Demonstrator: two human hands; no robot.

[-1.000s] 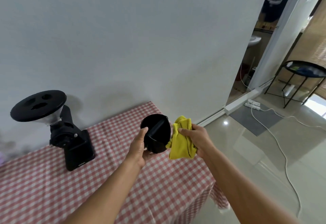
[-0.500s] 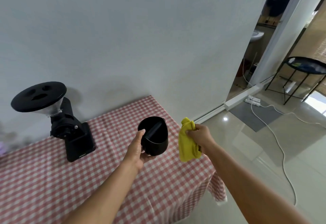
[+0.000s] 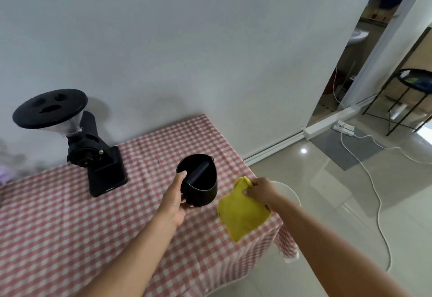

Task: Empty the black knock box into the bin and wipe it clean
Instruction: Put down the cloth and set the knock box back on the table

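Note:
The black knock box (image 3: pixel 198 181), round with a bar across its open top, stands upright on the red-checked table (image 3: pixel 58 226) near the right end. My left hand (image 3: pixel 174 199) grips its left side, thumb on the rim. My right hand (image 3: pixel 263 190) holds a yellow cloth (image 3: pixel 242 216) that hangs spread out just right of the box, apart from it, over the table's right edge. A white round rim (image 3: pixel 292 194), possibly the bin, shows on the floor behind my right hand, mostly hidden.
A black coffee grinder (image 3: pixel 93 156) with a wide hopper lid stands at the back left of the table by the wall. To the right lie tiled floor, a white cable (image 3: pixel 378 205), a power strip, a grey mat and a black side table (image 3: pixel 411 81).
My right hand has drawn the yellow cloth away from the knock box, down and to the right, and the cloth has unfolded. The box has come lower, down to the table.

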